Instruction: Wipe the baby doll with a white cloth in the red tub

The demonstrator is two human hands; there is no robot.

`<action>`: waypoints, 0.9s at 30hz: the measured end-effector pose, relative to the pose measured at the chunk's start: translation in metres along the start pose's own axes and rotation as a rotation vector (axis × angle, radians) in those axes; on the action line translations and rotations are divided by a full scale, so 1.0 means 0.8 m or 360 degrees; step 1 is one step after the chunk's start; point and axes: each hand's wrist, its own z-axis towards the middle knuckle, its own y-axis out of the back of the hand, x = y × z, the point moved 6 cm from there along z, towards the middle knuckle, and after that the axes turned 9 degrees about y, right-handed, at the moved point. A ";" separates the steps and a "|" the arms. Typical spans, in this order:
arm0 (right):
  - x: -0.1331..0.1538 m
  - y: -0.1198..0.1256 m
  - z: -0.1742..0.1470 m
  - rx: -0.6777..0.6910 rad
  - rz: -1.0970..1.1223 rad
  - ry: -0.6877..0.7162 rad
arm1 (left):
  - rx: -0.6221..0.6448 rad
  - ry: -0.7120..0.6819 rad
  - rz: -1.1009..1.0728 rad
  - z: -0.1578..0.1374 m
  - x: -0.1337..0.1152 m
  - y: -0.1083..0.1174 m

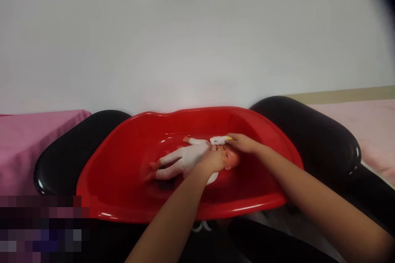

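Observation:
A baby doll [193, 154] in white clothes lies on its back in a red baby bathtub [117, 152], its head toward the right. My left hand [216, 160] is closed at the doll's neck and upper chest, its fingers curled and partly hidden. Beside the doll's face, my right hand [243, 143] grips a small white, bumpy object [218, 140] with a yellow edge, whose kind I cannot make out. That object is close to my left fingers.
Black rounded seats or cushions flank the tub, one on the left [70, 152] and one on the right [308, 131]. Pink-covered surfaces stand at the far left [27, 144] and far right [373, 131]. A plain white wall [185, 49] rises behind.

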 end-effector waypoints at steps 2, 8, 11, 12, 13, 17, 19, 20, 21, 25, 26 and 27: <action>-0.005 -0.011 0.005 0.0200 0.0187 0.0008 | 0.0130 -0.0008 0.0055 -0.009 0.003 0.000; -0.010 -0.013 0.009 0.0385 0.0244 -0.0047 | 0.0116 0.0104 0.0167 -0.012 0.001 0.008; -0.007 -0.013 0.006 0.0427 0.0218 -0.0064 | 0.0079 0.0081 0.0157 -0.007 0.001 0.007; -0.006 -0.013 0.005 0.0435 0.0203 -0.0065 | 0.0060 0.0065 0.0149 -0.006 0.002 0.006; -0.005 -0.013 0.005 0.0438 0.0180 -0.0064 | 0.0038 0.0049 0.0141 -0.005 0.003 0.006; -0.007 -0.011 0.003 0.0393 0.0009 -0.0105 | -0.0056 -0.0021 0.0134 -0.003 0.009 -0.001; -0.014 -0.008 0.002 0.0352 -0.0160 -0.0202 | -0.0092 -0.0054 0.0118 -0.003 0.010 -0.004; -0.019 -0.006 0.001 0.0335 -0.0237 -0.0277 | -0.0098 -0.0063 0.0101 -0.002 0.010 -0.005; -0.024 -0.004 0.000 0.0324 -0.0294 -0.0362 | -0.0094 -0.0069 0.0079 -0.002 0.011 -0.005; -0.025 0.000 -0.004 0.0261 -0.0222 -0.0512 | -0.0027 -0.0054 0.0026 -0.004 0.014 -0.004; -0.019 0.000 -0.002 0.0240 -0.0136 -0.0430 | -0.0023 -0.0034 0.0016 -0.006 0.016 -0.002; -0.011 0.000 0.000 0.0220 -0.0035 -0.0320 | -0.0028 -0.0006 -0.0004 -0.007 0.018 -0.001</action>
